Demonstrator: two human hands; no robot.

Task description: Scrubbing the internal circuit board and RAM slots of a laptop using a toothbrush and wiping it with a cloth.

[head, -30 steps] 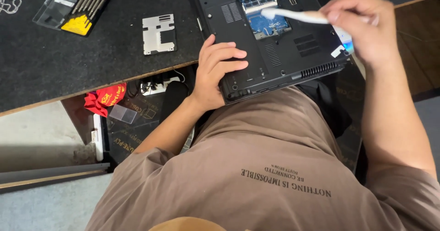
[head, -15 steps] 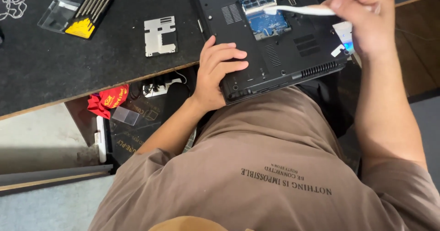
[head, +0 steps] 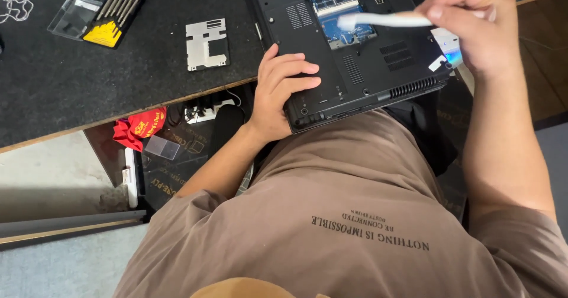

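The right hand point(head: 473, 29) is pinching a white brush point(head: 384, 20) over the upturned laptop point(head: 355, 55) overhanging the worktop's point(head: 89, 97) near edge; the left hand point(head: 281, 91) is lying open, bracing its corner. A yellow-labelled screwdriver case point(head: 97, 15) is sitting far-left.

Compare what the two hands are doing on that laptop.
The left hand lies flat, palm down, on the laptop corner; the right hand is raised, pinching a white brush. The left holds nothing; the right's brush tip reaches the open memory bay. Both are bare.

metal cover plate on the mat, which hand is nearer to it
Left. The left hand rests on the laptop corner just right of the plate; the right hand is far right.
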